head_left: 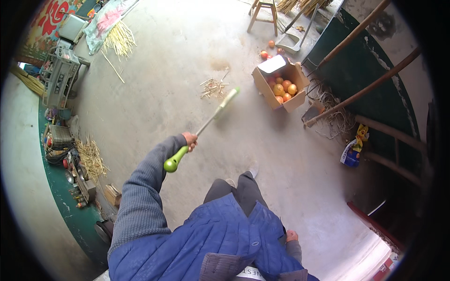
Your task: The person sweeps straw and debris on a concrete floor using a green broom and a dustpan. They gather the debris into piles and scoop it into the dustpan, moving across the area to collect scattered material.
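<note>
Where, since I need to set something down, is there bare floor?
One bare patch lies between the loose straw and the green-handled tool; another, between the right shoe and the blue-and-yellow bag. It is crowded along the left wall and around the long poles and tangled strands.

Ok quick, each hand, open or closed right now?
Left hand: closed, holding the green-handled tool.
Right hand: cannot tell whether open or closed.

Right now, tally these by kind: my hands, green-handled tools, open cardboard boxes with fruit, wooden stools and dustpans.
Left hand and right hand: 2
Green-handled tool: 1
Open cardboard box with fruit: 1
Wooden stool: 1
Dustpan: 1
Total: 6
</note>
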Action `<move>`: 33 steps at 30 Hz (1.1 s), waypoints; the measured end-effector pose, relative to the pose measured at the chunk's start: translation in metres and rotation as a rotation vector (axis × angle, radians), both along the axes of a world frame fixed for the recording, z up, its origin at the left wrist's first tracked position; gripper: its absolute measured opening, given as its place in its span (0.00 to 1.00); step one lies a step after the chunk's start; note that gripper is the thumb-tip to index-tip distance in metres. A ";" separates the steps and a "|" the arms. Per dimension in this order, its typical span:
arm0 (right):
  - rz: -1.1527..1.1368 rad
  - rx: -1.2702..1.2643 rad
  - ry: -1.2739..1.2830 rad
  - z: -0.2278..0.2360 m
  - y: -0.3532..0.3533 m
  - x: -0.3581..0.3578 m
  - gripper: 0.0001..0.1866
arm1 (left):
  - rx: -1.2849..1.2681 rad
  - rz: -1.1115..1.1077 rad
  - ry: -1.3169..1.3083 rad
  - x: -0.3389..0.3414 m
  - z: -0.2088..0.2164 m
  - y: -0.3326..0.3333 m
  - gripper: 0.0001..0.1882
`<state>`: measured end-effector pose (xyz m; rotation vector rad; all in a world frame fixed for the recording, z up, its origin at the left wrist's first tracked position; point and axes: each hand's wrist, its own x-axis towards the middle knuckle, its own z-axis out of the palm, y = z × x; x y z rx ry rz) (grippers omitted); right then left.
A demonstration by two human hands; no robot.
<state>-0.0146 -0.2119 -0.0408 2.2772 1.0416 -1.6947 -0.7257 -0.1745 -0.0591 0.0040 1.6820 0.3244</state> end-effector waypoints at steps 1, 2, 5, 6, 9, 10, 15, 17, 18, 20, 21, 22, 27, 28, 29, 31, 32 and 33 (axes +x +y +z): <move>0.012 0.032 -0.026 -0.005 0.019 -0.011 0.21 | -0.042 0.028 -0.074 0.003 0.005 -0.002 0.10; -0.052 0.041 0.043 -0.007 0.038 -0.022 0.21 | -0.036 0.050 -0.145 0.004 0.009 -0.002 0.11; -0.131 0.089 0.126 -0.009 0.094 -0.059 0.21 | -0.125 0.082 -0.235 0.004 0.008 0.006 0.11; -0.131 0.108 0.139 -0.009 0.110 -0.072 0.21 | -0.157 0.082 -0.326 0.000 0.004 0.011 0.11; -0.143 0.133 0.119 -0.013 0.141 -0.109 0.21 | -0.181 0.034 -0.454 -0.033 -0.015 0.033 0.12; -0.154 0.132 0.094 -0.016 0.145 -0.120 0.21 | -0.202 -0.005 -0.496 -0.048 -0.023 0.041 0.12; -0.202 0.091 -0.073 -0.027 0.136 -0.188 0.22 | -0.213 0.007 -0.594 -0.201 -0.055 0.085 0.14; -0.279 0.046 -0.059 -0.031 0.122 -0.235 0.22 | -0.209 -0.025 -0.517 -0.268 -0.062 0.112 0.13; -0.306 0.011 -0.115 -0.024 0.118 -0.253 0.21 | -0.203 -0.032 -0.476 -0.297 -0.065 0.126 0.13; -0.231 -0.035 -0.101 -0.020 0.111 -0.299 0.19 | -0.197 -0.051 -0.420 -0.347 -0.063 0.146 0.13; -0.157 -0.007 -0.046 -0.020 0.112 -0.322 0.19 | -0.181 -0.075 -0.395 -0.371 -0.059 0.160 0.13; -0.103 0.044 -0.039 -0.020 0.115 -0.341 0.20 | -0.163 -0.094 -0.399 -0.387 -0.057 0.169 0.13; 0.079 0.101 -0.037 -0.007 0.158 -0.422 0.23 | -0.029 -0.149 -0.145 -0.426 -0.038 0.194 0.11; 0.030 0.093 -0.002 0.000 0.173 -0.438 0.23 | 0.000 -0.105 -0.150 -0.428 -0.035 0.198 0.11; -0.056 0.046 -0.027 0.008 0.188 -0.453 0.23 | 0.033 -0.060 -0.169 -0.429 -0.031 0.202 0.10; -0.145 -0.006 -0.050 0.017 0.217 -0.485 0.24 | 0.041 0.075 -0.262 -0.433 -0.023 0.210 0.09; -0.147 -0.006 -0.046 0.019 0.232 -0.498 0.24 | 0.046 0.143 -0.335 -0.435 -0.019 0.216 0.09; -0.148 0.000 -0.040 0.019 0.248 -0.510 0.24 | 0.031 0.211 -0.378 -0.439 -0.015 0.224 0.09</move>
